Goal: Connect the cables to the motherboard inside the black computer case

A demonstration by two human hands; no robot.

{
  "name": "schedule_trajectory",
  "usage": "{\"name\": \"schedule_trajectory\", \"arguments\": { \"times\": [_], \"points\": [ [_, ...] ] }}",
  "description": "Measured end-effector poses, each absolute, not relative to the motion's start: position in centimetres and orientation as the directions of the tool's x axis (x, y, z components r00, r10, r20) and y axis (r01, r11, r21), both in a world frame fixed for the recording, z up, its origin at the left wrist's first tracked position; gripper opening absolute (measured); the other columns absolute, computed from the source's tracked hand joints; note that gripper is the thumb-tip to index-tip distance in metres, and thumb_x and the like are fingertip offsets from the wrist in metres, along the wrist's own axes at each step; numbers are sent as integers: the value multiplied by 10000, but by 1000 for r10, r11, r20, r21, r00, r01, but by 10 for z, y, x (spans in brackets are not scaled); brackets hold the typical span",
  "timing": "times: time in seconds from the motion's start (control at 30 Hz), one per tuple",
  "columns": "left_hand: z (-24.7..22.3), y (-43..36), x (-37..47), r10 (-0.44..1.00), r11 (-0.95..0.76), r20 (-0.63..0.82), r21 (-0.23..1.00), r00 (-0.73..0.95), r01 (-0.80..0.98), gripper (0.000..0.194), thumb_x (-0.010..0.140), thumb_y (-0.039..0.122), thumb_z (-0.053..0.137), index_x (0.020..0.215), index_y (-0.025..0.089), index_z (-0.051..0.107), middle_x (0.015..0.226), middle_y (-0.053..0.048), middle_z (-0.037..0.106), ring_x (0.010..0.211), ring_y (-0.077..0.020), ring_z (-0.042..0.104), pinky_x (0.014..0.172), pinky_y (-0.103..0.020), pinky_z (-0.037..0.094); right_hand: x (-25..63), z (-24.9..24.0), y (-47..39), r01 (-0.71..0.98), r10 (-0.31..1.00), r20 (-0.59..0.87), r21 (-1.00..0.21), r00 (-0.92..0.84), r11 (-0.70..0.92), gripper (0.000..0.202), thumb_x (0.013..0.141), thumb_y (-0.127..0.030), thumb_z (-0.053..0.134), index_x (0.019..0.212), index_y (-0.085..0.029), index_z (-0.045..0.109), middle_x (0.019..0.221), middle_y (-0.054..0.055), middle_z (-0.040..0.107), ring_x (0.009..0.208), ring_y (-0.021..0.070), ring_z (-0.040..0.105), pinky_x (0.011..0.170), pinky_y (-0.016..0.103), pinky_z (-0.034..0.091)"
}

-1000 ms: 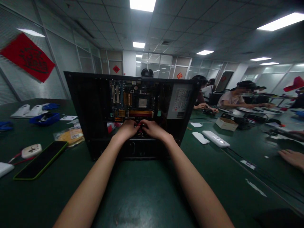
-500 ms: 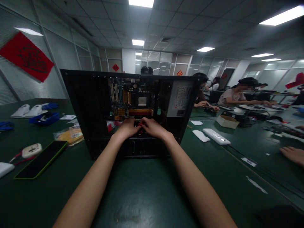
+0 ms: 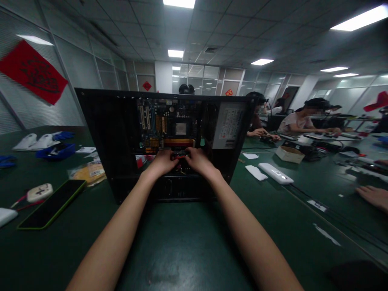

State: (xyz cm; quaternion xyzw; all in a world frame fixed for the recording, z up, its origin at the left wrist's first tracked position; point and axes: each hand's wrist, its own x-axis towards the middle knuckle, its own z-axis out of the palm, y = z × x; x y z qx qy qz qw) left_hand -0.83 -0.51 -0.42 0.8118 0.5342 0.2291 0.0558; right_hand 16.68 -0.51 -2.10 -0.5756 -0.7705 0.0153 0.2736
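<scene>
Left hand point(image 3: 163, 161): frame centre, fingers curled — grip unclear.
Right hand point(image 3: 199, 160): just beside, fingers likewise.
Open black metal computer case point(image 3: 119, 133): mid-frame, behind both.

One black metal computer case point(image 3: 190, 189); one dark rectangular motherboard point(image 3: 169, 121) with two long white slots point(image 3: 147, 118) and one square silver processor point(image 3: 181, 128); one grey boxy metal power supply point(image 3: 229, 125). Wearer's bare hands two: one left hand point(image 3: 163, 161), one right hand point(image 3: 198, 160). One dark green desk point(image 3: 169, 246), carrying one black phone with green edge point(image 3: 53, 203), one blue plastic tray point(image 3: 56, 151), one clear plastic bag with yellow contents point(image 3: 86, 174), one white oblong plastic device point(image 3: 275, 173), one tan cardboard box point(image 3: 289, 155). Red diamond-shaped decorations point(image 3: 33, 72): at least three. Lit rectangular ceiling panels point(image 3: 176, 53): at least five. Co-workers point(image 3: 293, 122): at least three.
</scene>
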Motion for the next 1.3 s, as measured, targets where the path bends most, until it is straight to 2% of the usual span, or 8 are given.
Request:
{"name": "schedule_trajectory", "arguments": {
  "times": [0.13,0.23,0.47,0.67,0.83,1.07,1.3],
  "points": [
    [-5,-6,-8,888,-444,292,348,355,826,197,851,264,608,956,155,733,917,-83,741,860,-230,675,714,-279,458,168,-20,-7,910,913,357,-280,-196,305,229,972,-237,541,1081,-148,721,1046,136,721,1019,228,664,840,264,463],
    [-6,-6,-9,881,-466,264,336,393,818,190,871,267,602,946,147,729,911,-90,741,849,-228,676,725,-279,461,167,-20,-6,922,926,319,-255,-204,291,227,968,-207,530,1041,-147,736,1032,146,723,982,233,678,797,263,468],
    [-13,3,-8,872,-488,254,365,419,793,235,920,246,553,1067,168,719,1093,-116,734,1048,-252,663,875,-300,474,163,-20,7,933,947,252,-247,-198,261,257,944,-135,496,1021,-138,741,1036,163,723,977,243,684,775,268,475],
    [-11,2,-4,936,-351,162,330,314,876,269,923,277,553,1088,129,706,1131,-168,714,1029,-281,673,859,-323,490,162,-21,10,933,949,249,-253,-192,256,251,942,-171,503,1026,-154,739,1037,153,722,995,252,679,784,278,483],
    [-11,3,-4,931,-364,170,374,323,853,278,934,264,522,1104,138,703,1154,-157,712,1043,-273,673,872,-319,493,160,-20,8,939,954,253,-261,-159,225,251,944,-191,508,1039,-151,738,1046,166,718,986,258,682,791,288,490],
    [-14,9,-6,934,-357,169,407,314,841,268,933,285,517,1042,159,727,1074,-121,744,985,-249,686,824,-293,493,159,-17,6,945,965,239,-277,-107,174,241,949,-257,529,1028,-189,747,1037,136,724,967,242,681,790,289,504],
    [-16,13,-7,930,-365,209,406,304,838,266,927,309,540,1012,162,744,1050,-127,749,967,-263,692,801,-296,488,159,-16,7,948,966,249,-287,-68,141,250,947,-303,545,1017,-186,754,1028,146,723,948,253,685,782,304,512]
  ]
}}
